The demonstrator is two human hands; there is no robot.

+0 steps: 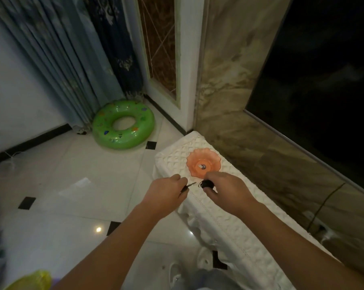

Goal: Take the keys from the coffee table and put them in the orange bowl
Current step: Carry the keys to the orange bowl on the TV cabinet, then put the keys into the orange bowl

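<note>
An orange bowl with a scalloped rim stands on a white quilted cloth that covers a low surface by the wall. Something small and metallic lies in its middle. Just in front of the bowl, my left hand pinches a key with a dark head, its blade pointing right. My right hand grips a black key fob with a small ring on its left side. Both hands hover close together over the near edge of the cloth, short of the bowl.
A green inflatable swim ring lies on the white tiled floor by blue curtains at the back left. A marble wall and a dark glass panel rise to the right. White slippers and a yellow object sit near my feet.
</note>
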